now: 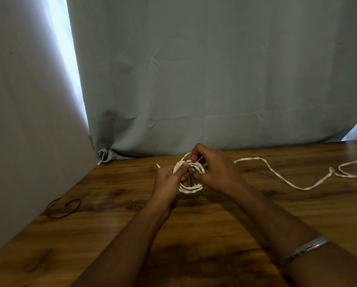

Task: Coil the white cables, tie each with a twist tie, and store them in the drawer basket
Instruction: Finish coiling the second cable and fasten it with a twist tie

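Note:
A small coil of white cable (189,188) is held just above the wooden table (132,204), in the middle of the view. My left hand (169,181) grips the coil's left side, thumb pressed on top of it. My right hand (215,170) pinches a dark twist tie (191,179) that runs across the coil near its top. A second white cable (287,180) lies loose and uncoiled on the table to the right, trailing off the right edge of the view.
Another dark twist tie (62,207), bent into a loop, lies on the table at the left near the grey wall panel (28,121). A pale curtain (215,79) hangs behind the table's far edge. No drawer basket is in view.

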{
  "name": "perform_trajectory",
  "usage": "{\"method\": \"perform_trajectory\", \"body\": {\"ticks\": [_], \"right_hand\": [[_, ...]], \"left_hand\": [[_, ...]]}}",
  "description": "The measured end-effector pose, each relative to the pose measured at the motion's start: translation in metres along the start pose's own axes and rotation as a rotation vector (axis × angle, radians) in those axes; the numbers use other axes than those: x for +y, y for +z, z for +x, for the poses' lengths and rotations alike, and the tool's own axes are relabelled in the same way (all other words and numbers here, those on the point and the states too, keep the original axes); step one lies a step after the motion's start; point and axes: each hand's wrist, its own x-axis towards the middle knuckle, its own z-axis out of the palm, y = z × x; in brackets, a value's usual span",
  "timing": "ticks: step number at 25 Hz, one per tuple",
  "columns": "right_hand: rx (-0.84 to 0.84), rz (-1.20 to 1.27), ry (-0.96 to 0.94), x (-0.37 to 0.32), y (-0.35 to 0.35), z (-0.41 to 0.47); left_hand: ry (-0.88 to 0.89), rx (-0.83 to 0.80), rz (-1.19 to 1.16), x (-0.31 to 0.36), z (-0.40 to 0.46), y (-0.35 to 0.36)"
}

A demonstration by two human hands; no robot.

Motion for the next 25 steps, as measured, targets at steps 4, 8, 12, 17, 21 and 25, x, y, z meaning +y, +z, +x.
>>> {"method": "perform_trajectory", "body": {"ticks": [4, 8, 12, 17, 21, 25], "right_hand": [[0.06, -0.279, -0.335, -0.002, -0.004, -0.003], [0.097, -0.379, -0.512, -0.001, -0.008, 0.0], [0.105, -0.297, -0.438, 0.003, -0.009, -0.001], [0.186, -0.083, -0.216, 0.009, 0.001, -0.001], [0.174, -0.16, -0.224, 0.001, 0.009, 0.0], [0.164, -0.176, -0.268, -0.007, 0.01, -0.002]], "left_hand": [[-0.019, -0.036, -0.034, 0.003, -0.003, 0.002], [0.009, -0.02, 0.001, 0.001, 0.001, -0.001], [0.019, -0.103, -0.031, 0.007, -0.005, 0.003], [0.022, -0.133, 0.002, -0.003, 0.001, 0.0], [0.137, -0.09, 0.19, -0.007, 0.003, -0.005], [0.205, -0.15, 0.401, -0.006, 0.004, -0.02]]}}
